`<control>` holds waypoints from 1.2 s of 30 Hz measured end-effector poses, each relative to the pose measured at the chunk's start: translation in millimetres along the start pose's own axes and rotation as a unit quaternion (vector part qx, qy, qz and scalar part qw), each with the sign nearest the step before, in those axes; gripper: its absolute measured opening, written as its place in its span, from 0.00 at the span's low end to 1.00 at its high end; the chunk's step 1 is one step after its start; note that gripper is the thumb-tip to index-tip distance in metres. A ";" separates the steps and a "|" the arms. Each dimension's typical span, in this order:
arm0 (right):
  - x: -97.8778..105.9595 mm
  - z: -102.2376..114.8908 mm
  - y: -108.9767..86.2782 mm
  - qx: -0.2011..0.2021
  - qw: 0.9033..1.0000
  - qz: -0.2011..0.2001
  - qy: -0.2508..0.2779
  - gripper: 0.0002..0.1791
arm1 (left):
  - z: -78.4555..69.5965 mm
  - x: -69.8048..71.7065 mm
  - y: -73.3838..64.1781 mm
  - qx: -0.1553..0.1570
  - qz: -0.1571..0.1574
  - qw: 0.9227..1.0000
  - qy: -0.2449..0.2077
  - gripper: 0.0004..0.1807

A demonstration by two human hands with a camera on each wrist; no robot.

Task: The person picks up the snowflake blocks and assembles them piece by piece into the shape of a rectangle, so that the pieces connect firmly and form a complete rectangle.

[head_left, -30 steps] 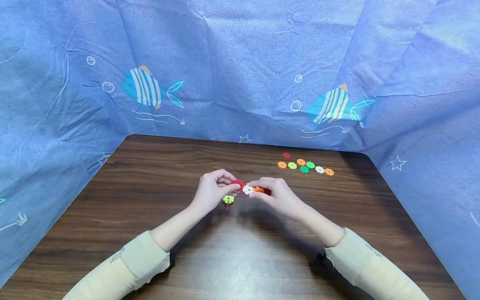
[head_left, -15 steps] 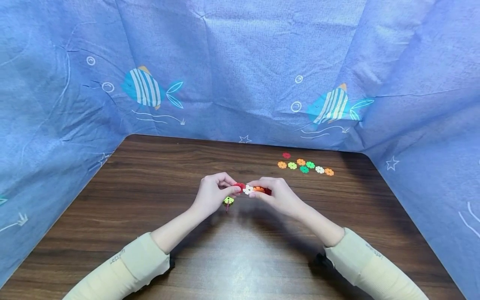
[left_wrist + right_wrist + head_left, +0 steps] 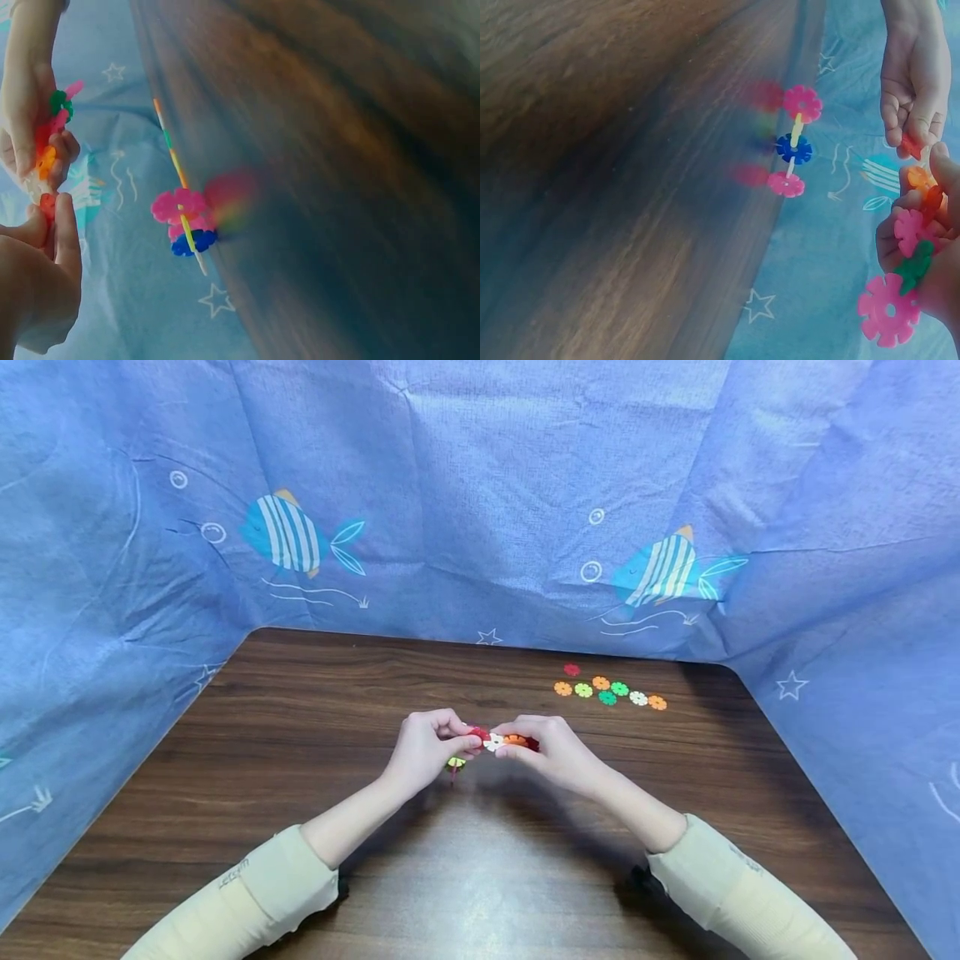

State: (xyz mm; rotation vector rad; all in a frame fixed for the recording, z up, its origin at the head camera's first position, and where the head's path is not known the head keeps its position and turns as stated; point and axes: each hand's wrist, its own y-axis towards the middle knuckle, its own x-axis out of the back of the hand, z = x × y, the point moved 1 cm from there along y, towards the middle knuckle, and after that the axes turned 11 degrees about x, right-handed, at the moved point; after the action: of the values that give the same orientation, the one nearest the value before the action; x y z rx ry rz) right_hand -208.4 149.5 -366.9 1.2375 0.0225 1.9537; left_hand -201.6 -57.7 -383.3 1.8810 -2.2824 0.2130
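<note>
My left hand (image 3: 422, 750) pinches a red flower-shaped disc (image 3: 477, 737) between thumb and fingers. Its edge meets a white disc (image 3: 493, 742) at the end of a chain gripped by my right hand (image 3: 561, 753). Beyond the white piece the chain runs through an orange disc (image 3: 515, 740). In the right wrist view it continues past my right fingers with a green disc (image 3: 915, 266) and a large pink disc (image 3: 889, 310). Both hands are raised over the table, fingertips nearly together. My left fingers partly cover the red disc.
A small assembly of joined discs stands on the table below my left hand, with a yellow-green disc (image 3: 455, 763) on top and a blue disc (image 3: 793, 149) lower down. Several loose discs, among them a green one (image 3: 607, 697), lie at the back right. A blue cloth (image 3: 487, 510) hangs behind.
My left hand has shifted slightly down and brought the red disc from beside the white one to overlap its edge. The right hand has stayed nearly still.
</note>
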 end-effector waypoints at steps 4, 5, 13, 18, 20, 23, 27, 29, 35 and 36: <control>-2.3 -2.9 -2.1 -0.008 1.000 0.027 -0.003 0.17 | 1.8 4.3 2.8 -0.015 -0.002 0.997 0.081 0.05; -2.8 -3.7 -2.7 -0.010 0.999 0.032 -0.004 0.18 | 1.9 5.7 3.6 -0.020 -0.002 0.995 0.102 0.05; -5.4 -13.3 -10.0 -0.039 0.998 0.048 0.010 0.15 | 2.8 17.6 6.5 -0.022 0.025 0.989 0.147 0.10; -10.9 -24.7 -17.2 -0.033 0.996 0.078 -0.002 0.14 | 12.1 25.3 7.8 0.006 0.053 0.988 0.142 0.07; -14.6 -29.0 -19.9 -0.018 0.995 0.095 -0.008 0.13 | 17.0 27.2 8.9 0.020 0.069 0.984 0.162 0.05; -20.4 -33.8 -23.5 0.006 0.993 0.120 -0.014 0.12 | 23.1 28.4 10.9 0.034 0.093 0.974 0.203 0.03; -26.5 -37.4 -26.7 0.022 0.988 0.150 -0.033 0.12 | 27.6 26.7 13.4 0.060 0.110 0.965 0.230 0.05; -28.4 -38.1 -27.3 0.029 0.986 0.158 -0.053 0.12 | 28.4 24.8 14.2 0.075 0.113 0.963 0.235 0.08; -30.2 -36.5 -27.7 0.051 0.981 0.166 -0.092 0.14 | 28.8 17.6 17.6 0.092 0.110 0.952 0.270 0.17; -30.6 -36.5 -27.6 0.054 0.980 0.168 -0.093 0.14 | 28.5 17.5 18.5 0.083 0.110 0.951 0.278 0.17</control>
State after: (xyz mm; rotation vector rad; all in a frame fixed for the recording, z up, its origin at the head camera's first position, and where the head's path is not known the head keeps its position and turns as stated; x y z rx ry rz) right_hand -213.4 162.7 -420.1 1.5741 -0.1880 2.1339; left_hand -224.3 -77.2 -407.1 1.3815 -2.1048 0.8703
